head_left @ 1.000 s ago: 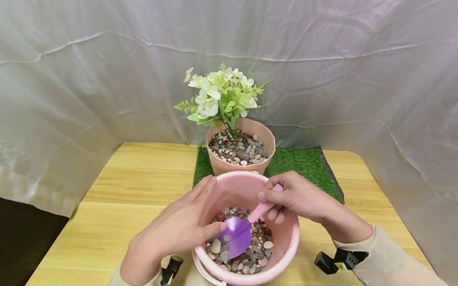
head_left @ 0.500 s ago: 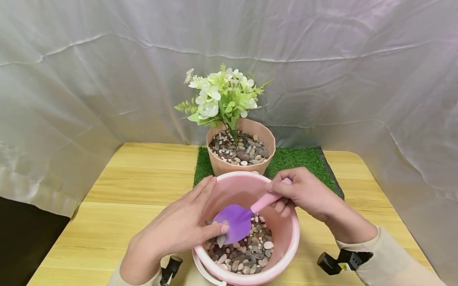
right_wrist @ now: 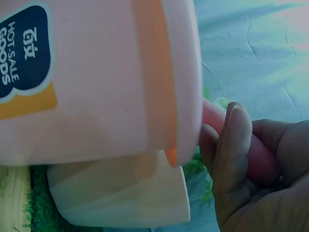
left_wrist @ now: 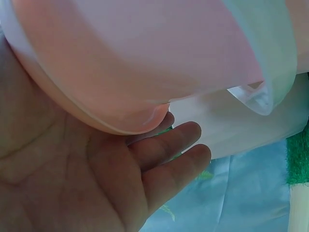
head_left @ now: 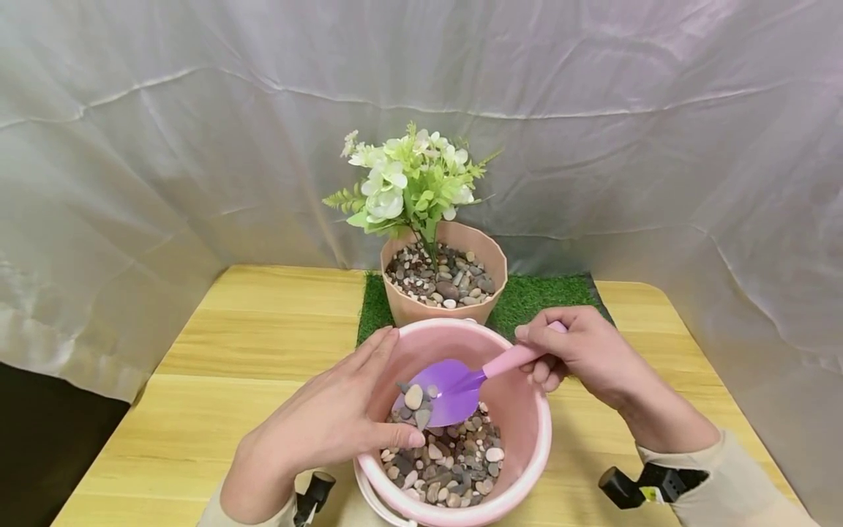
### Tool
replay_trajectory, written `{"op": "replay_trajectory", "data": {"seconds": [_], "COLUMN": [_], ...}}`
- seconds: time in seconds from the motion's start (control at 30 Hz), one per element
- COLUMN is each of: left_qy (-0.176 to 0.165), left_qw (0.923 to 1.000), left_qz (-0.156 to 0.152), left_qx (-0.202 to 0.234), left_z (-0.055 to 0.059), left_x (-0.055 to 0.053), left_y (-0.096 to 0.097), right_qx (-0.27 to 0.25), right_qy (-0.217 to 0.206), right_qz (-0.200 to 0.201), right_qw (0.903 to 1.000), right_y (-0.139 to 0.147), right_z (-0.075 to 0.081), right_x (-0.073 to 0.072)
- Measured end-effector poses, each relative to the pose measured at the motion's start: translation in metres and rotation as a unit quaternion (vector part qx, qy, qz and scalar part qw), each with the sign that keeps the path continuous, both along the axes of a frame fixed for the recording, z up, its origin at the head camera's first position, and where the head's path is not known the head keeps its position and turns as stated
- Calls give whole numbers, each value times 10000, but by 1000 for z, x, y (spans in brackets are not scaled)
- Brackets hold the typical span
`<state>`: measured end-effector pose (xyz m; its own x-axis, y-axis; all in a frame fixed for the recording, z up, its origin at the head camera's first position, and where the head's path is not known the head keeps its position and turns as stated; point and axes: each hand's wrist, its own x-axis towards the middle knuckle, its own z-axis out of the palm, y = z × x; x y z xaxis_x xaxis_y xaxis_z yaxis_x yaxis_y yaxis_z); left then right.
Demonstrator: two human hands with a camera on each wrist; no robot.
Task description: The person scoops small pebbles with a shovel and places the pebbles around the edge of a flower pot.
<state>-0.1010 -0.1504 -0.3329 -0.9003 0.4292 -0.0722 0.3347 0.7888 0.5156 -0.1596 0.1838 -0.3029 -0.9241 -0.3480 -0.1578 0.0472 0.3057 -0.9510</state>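
Observation:
My right hand (head_left: 586,351) grips the pink handle of a small trowel (head_left: 454,395) at the upper right of the bucket. Several pebbles (head_left: 415,397) lie on the front of its purple blade, which tilts down to the left inside the pink bucket (head_left: 541,446). Below the blade, loose pebbles (head_left: 454,468) cover the bucket's floor. My left hand (head_left: 323,406) holds the bucket's left rim, its thumb reaching over the inside and its fingers along the outside. In the right wrist view the bucket wall hides the blade.
Just behind the bucket stands a peach flowerpot (head_left: 497,282) filled with pebbles and bearing a white-flowered plant (head_left: 411,179). Beneath the pot is a green turf mat (head_left: 546,296) on the wooden table (head_left: 250,344). Grey cloth (head_left: 593,146) hangs around the table.
The trowel has risen from among the pebbles and shifted to the right, carrying pebbles on its blade. My right hand has moved right with it; my left hand stays at the rim.

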Motion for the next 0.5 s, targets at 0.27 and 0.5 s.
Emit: {"op": "replay_trajectory", "data": {"seconds": [0.27,0.5], "left_qy": [37,11], "left_qw": [9999,10000], "left_qz": [-65,-23], "left_qx": [101,63], "left_z": [-1,-1], "left_x": [-1,0], "left_y": [-2,-1], "right_qx": [-101,-706], "right_qy": [178,283], "right_qz": [-124,-415], "right_qw": [9997,9962], "right_y": [10,20], "right_z": [4,18], "right_x": [-1,-4]}}
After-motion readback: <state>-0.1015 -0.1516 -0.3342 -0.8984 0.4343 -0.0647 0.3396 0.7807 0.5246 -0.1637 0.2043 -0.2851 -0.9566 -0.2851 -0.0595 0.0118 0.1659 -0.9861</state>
